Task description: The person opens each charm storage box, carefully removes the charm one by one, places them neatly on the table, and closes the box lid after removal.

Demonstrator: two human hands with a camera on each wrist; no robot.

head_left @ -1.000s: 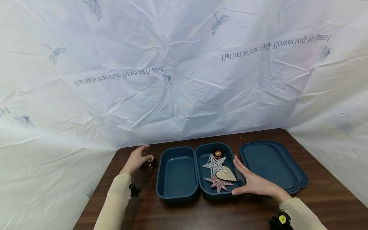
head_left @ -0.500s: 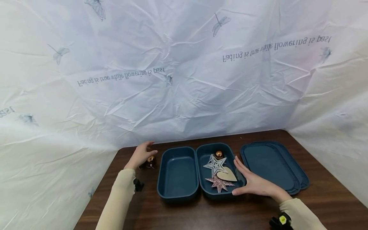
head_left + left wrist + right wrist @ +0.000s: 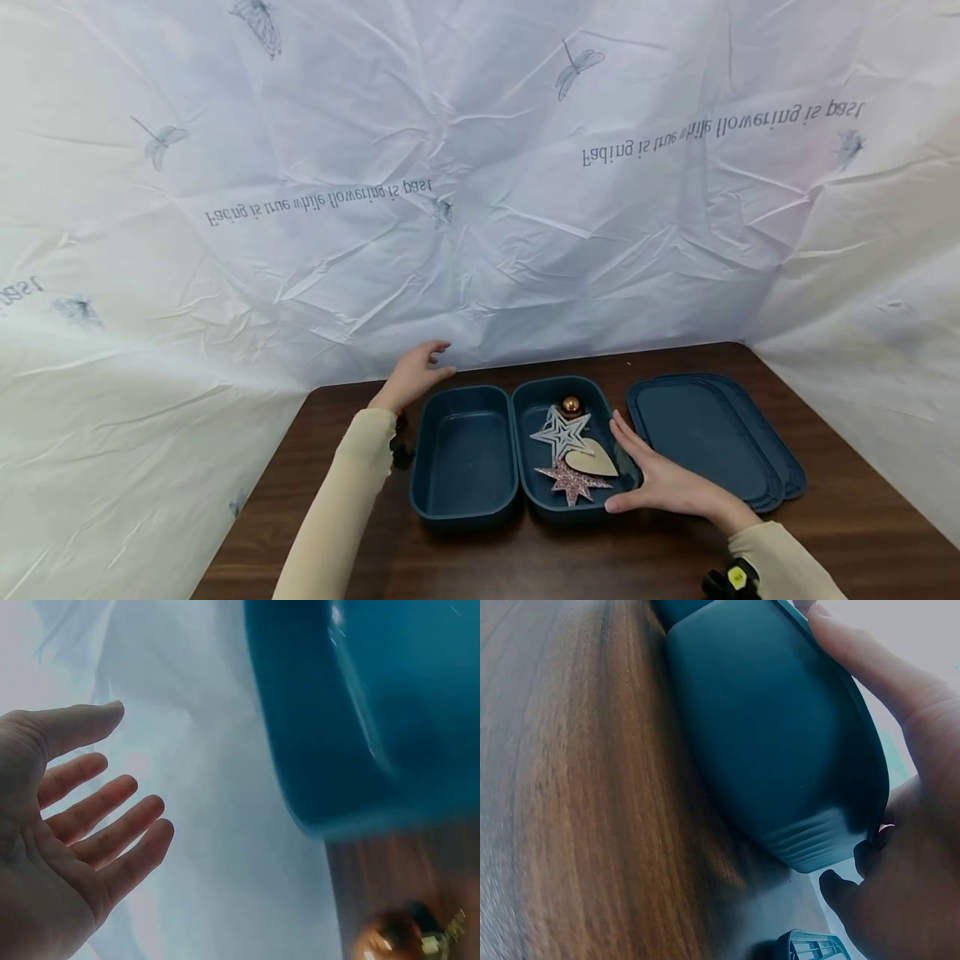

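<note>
My left hand (image 3: 412,379), fingers loosely bent and holding nothing, hangs over the back left corner of the left blue box (image 3: 465,467). That box has nothing in it. Below the left wrist, a shiny copper bauble (image 3: 390,937) with a gold top lies on the table; my arm mostly hides it in the head view. My right hand (image 3: 663,483) holds the right blue box (image 3: 757,712), thumb at its front corner and fingers along its right rim. Inside lie a whitish star (image 3: 561,433), a pale wooden heart (image 3: 592,458), a pink glitter star (image 3: 572,483) and a copper ball (image 3: 572,406).
Two blue lids (image 3: 701,433) lie overlapped on the brown table (image 3: 480,567), right of the boxes. The two boxes stand side by side. A pale printed sheet (image 3: 480,250) hangs behind the table's back edge and along the sides.
My left hand has risen from beside the copper baubles and moved right and back, to the left box's far corner. The right hand keeps its place on the right box.
</note>
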